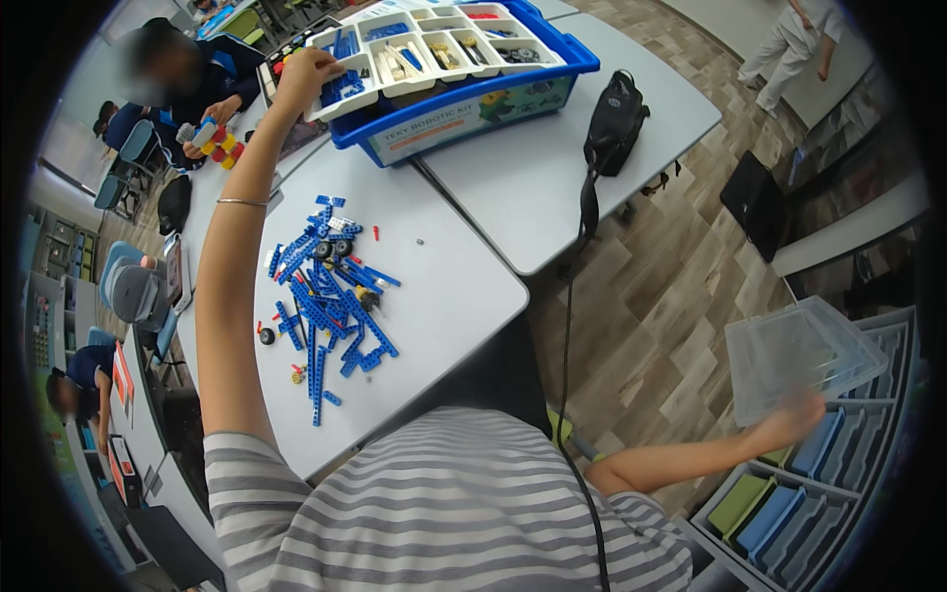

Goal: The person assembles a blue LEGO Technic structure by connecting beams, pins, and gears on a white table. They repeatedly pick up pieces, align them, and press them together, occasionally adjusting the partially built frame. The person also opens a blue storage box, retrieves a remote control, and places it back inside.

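My left hand (304, 81) reaches far forward, fingers closed over the left rim of a white compartment tray (400, 91). The tray rests on a blue plastic box (464, 123) and sits over its left end. Sorted building parts in blue, red, white and black fill its compartments. Out to the right, my right hand (797, 422), slightly blurred, grips the lower edge of a clear plastic lid (804, 355). The lid hangs over a grey drawer unit. On the white table (444, 306), a pile of blue building beams (330, 296) with small black wheels lies loose below my left forearm.
A black pouch (617, 123) with a strap lies right of the box, and a black cable runs down to me. The grey unit (829, 533) holds green and blue dividers. At upper left a person (187, 74) holds a red, yellow and white block model (219, 143).
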